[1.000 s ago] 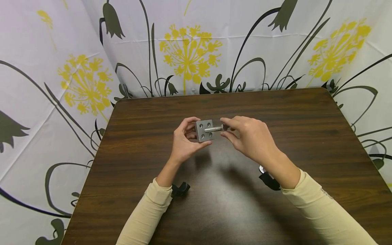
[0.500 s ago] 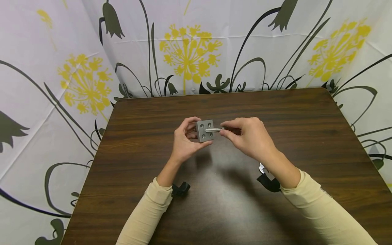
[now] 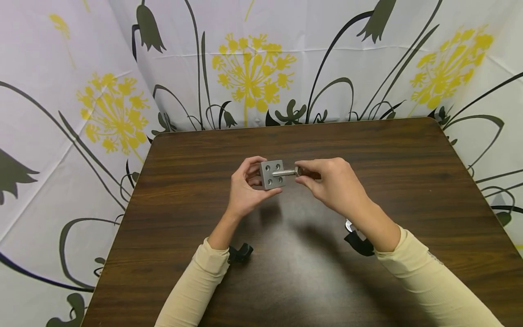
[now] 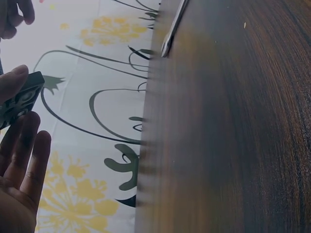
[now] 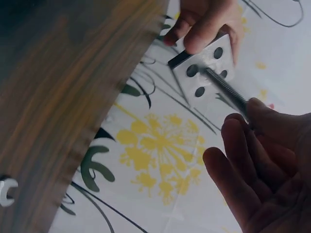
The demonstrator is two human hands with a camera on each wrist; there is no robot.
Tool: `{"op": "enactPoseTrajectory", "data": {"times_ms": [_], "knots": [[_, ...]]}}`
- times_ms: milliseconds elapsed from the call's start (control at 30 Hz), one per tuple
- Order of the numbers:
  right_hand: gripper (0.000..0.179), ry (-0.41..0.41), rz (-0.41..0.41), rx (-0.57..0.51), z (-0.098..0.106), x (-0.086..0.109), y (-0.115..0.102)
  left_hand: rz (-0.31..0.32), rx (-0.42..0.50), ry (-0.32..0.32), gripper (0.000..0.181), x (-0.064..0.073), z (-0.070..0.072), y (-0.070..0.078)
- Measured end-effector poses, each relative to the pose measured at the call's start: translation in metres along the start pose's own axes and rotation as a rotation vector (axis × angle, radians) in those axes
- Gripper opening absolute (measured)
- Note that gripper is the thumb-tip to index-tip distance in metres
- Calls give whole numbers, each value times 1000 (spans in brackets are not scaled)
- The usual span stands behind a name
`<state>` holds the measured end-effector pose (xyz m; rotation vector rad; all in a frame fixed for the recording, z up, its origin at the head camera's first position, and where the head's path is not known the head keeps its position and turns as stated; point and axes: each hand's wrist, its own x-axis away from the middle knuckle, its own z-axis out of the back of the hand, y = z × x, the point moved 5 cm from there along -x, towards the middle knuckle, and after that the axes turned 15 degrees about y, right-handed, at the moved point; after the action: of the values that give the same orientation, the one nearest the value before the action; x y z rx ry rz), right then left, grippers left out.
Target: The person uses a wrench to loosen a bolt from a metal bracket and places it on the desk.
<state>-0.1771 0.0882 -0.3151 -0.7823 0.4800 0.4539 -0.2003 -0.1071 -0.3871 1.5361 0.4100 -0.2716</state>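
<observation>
My left hand point(image 3: 244, 190) holds a grey metal plate point(image 3: 268, 180) by its edges above the table, thumb below and fingers above and behind. Several round holes show in its face. A threaded bolt point(image 3: 283, 173) stands out from the middle of that face, pointing toward my right hand point(image 3: 337, 186). The thumb and forefinger of the right hand pinch the bolt at its hex head. In the right wrist view, the bolt's thread point(image 5: 226, 90) runs between the plate point(image 5: 208, 63) and the fingertips. The left wrist view catches only a dark corner of the plate point(image 4: 26, 97).
The silver open end of a wrench point(image 3: 348, 225) lies on the brown wooden table point(image 3: 196, 159), partly hidden by my right wrist. Black wrist gear point(image 3: 241, 253) shows beside my left wrist. A flower-patterned curtain point(image 3: 180, 59) hangs behind the table.
My right fingers were spread around the bolt head, then moved in over it, and now pinch at it with part of the head showing. The left hand and plate have hardly moved.
</observation>
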Motion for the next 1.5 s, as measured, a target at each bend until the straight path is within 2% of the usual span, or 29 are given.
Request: {"op": "enactPoseTrajectory", "data": {"times_ms": [167, 300, 467, 733, 833, 900, 1000, 1167, 1367, 1500], "knots": [[29, -11, -153, -86, -1, 0, 3, -8, -5, 4, 74, -1, 1, -17], [23, 12, -170, -55, 0, -1, 2, -14, -5, 5, 75, -1, 3, -24], [18, 16, -27, 2, 0, -1, -2, -18, 4, 4, 75, 0, 3, -25], [20, 43, 378, 146, 0, 5, -14, -20, 0, 8, 78, 0, 4, -24], [23, 70, 416, 138, 1, 6, -13, -28, 2, 15, 77, -1, 5, -24], [26, 83, 377, 106, 1, 5, -11, -30, 7, 15, 76, -1, 5, -24], [30, 79, 274, 70, 1, 4, -6, -38, 15, 13, 76, -2, 5, -23], [31, 11, 40, 21, -2, 2, 3, -46, 8, 5, 75, -1, 4, -23], [28, -57, -267, -104, -3, 0, 10, -33, -2, 5, 76, 0, 3, -25], [23, -73, -379, -151, -3, -1, 12, -38, -7, 4, 77, 0, 3, -23]]}}
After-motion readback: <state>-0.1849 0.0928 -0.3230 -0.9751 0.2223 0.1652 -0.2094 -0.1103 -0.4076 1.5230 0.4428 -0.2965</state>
